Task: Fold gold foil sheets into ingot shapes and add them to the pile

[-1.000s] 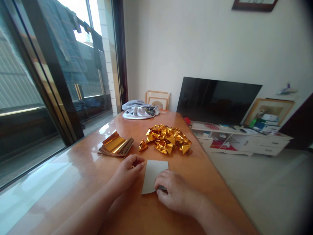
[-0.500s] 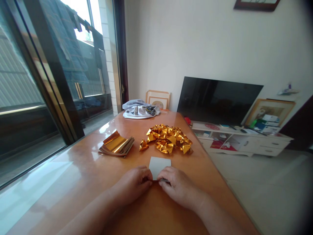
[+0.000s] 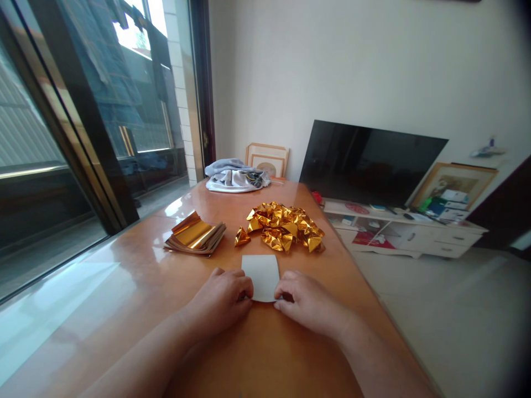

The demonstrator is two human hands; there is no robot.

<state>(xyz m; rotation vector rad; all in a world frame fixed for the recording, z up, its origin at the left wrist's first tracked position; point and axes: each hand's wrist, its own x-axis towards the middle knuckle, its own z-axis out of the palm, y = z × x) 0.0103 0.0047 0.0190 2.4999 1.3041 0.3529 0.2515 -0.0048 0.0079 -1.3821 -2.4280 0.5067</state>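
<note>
A pale sheet of paper lies on the wooden table in front of me, its near edge slightly bowed. My left hand pinches the near left corner of the sheet, fingers curled. At the near right corner, my right hand grips the paper between thumb and fingers. Beyond the sheet is a heap of folded gold foil pieces, with one single gold piece just left of it. A stack of gold foil sheets rests farther left, its top sheet curling up.
The glossy wooden table runs away from me, its right edge dropping to a tiled floor. Grey cloth and picture frames are at its far end. A television stands on a white cabinet; a glass door is at left.
My hands have moved apart along the paper's near edge to its corners. The sheet now shows more of its surface and sits slightly farther left in view. The camera has tilted down a little.
</note>
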